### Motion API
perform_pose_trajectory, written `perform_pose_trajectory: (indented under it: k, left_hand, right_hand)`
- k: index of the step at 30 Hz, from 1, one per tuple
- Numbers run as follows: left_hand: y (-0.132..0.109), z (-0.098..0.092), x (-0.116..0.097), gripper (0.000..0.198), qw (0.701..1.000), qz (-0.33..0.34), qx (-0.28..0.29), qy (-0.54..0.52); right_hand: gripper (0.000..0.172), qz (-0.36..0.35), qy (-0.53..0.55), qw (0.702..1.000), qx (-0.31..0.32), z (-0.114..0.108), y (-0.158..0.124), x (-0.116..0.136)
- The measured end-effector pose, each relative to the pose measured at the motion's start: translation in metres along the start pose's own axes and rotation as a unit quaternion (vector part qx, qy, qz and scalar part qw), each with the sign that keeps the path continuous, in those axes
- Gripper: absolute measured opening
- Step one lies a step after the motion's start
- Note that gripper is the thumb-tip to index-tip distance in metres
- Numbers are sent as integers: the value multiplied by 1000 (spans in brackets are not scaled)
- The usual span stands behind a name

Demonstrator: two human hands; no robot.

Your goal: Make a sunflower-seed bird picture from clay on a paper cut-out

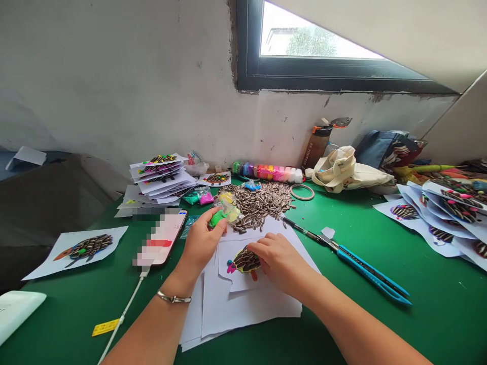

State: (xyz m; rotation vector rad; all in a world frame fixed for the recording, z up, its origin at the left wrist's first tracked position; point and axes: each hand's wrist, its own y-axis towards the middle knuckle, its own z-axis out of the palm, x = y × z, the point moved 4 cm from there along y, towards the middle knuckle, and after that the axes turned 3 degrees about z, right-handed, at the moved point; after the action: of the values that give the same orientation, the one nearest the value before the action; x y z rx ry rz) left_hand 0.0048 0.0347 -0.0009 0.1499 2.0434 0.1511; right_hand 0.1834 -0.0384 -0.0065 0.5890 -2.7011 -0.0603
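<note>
My left hand [201, 238], with a silver bangle on the wrist, pinches a lump of green modelling clay [218, 218] above the paper stack. A clear plastic bag [231, 210] with yellow clay in it lies right by those fingertips. My right hand [279, 258] rests on a sunflower-seed animal picture [244, 260], fingers curled together with their tips down on its seeds. Whatever those tips may hold is hidden. The picture has pink and blue clay at its left end and an orange bit below. It lies on loose white sheets [262, 305].
Behind my hands spreads a heap of sunflower seeds [262, 200]. A phone [167, 238] with a cable lies left. Right are a black pen [304, 230] and a blue cutter [373, 274]. Finished pictures stand stacked at left [163, 180] and right [445, 213].
</note>
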Motion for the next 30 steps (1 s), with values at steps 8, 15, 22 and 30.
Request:
perform_pose_trajectory:
  k: [8,15,22,30]
  left_hand:
    - [-1,0,-2,54,1000,5,-3,6]
    - [0,0,0,53,1000,2,-3,1]
    - [0,-2,1,53,1000,5,-16,-12]
    - [0,-1,1,54,1000,1,-11,1]
  right_hand:
    - [13,14,-13,1000,-4,0,-1,-1]
    - [21,29,-10,999,-22,-2,-1,-6]
    - [28,41,12,999,-6,-4,1,-5]
    - [30,-2,84,996,-23,-5,-4,-8]
